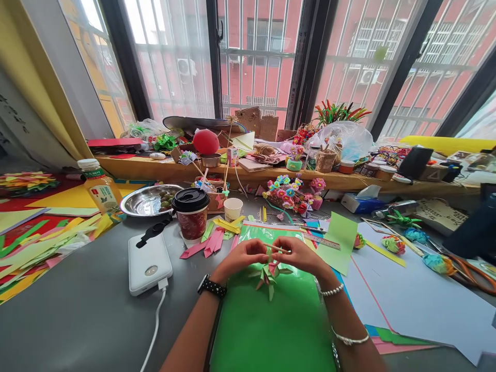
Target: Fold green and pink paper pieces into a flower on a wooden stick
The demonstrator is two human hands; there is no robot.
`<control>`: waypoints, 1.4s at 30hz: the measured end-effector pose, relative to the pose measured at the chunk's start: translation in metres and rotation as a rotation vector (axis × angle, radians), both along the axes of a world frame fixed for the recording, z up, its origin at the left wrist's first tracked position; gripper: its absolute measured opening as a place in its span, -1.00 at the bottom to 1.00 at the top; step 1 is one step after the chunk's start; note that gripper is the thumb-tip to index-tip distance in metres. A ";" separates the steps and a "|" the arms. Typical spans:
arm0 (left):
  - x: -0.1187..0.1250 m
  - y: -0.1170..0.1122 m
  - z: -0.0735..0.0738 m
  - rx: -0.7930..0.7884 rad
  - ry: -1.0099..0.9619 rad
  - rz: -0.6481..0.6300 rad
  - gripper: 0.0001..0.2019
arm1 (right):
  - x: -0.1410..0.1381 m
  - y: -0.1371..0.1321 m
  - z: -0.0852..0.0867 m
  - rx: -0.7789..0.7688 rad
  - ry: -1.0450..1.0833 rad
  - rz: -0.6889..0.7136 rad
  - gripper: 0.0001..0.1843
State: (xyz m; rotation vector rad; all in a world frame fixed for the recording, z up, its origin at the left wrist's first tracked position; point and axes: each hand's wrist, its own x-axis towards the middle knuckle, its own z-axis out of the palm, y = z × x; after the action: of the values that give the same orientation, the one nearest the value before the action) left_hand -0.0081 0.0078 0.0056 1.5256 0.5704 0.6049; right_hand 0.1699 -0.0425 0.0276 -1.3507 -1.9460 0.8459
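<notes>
Over a green folder [271, 330] on the grey table, my left hand [248, 254] and my right hand [296, 253] face each other with fingers pinched. A thin pale strip or stick [276, 248] spans the small gap between them, an end in each hand. Just beneath my fingertips is a folded paper flower [270, 275] with pale green and pink pointed petals. Whether any finger touches the flower is hard to make out. A dark watch sits on my left wrist, a beaded bracelet on my right.
Left stand a white power bank [150, 264] with a cable, a lidded coffee cup [190, 214], a juice bottle [99, 188] and a metal dish [135, 202]. Folded paper strips [215, 240] lie ahead. Right are green paper [339, 243], white sheets [418, 294] and orange-handled scissors [470, 274].
</notes>
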 end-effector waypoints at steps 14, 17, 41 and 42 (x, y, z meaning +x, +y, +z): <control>-0.002 0.006 -0.007 0.074 0.061 0.040 -0.74 | -0.004 0.011 -0.010 0.080 -0.015 0.014 -0.95; -0.002 0.002 -0.004 0.095 0.086 0.039 -0.76 | -0.003 0.005 -0.011 0.105 0.001 0.010 -0.95; 0.005 0.000 -0.001 0.090 0.163 0.052 -0.78 | -0.003 -0.004 -0.010 0.289 -0.242 -0.092 -0.98; 0.005 0.000 0.000 0.099 0.161 0.057 -0.79 | -0.002 -0.004 -0.010 0.288 -0.233 -0.087 -0.97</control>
State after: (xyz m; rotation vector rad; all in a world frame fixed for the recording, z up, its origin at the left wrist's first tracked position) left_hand -0.0030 0.0077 0.0055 1.6665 0.7175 0.5639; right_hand 0.1674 -0.0460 0.0172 -1.3942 -2.0720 0.3618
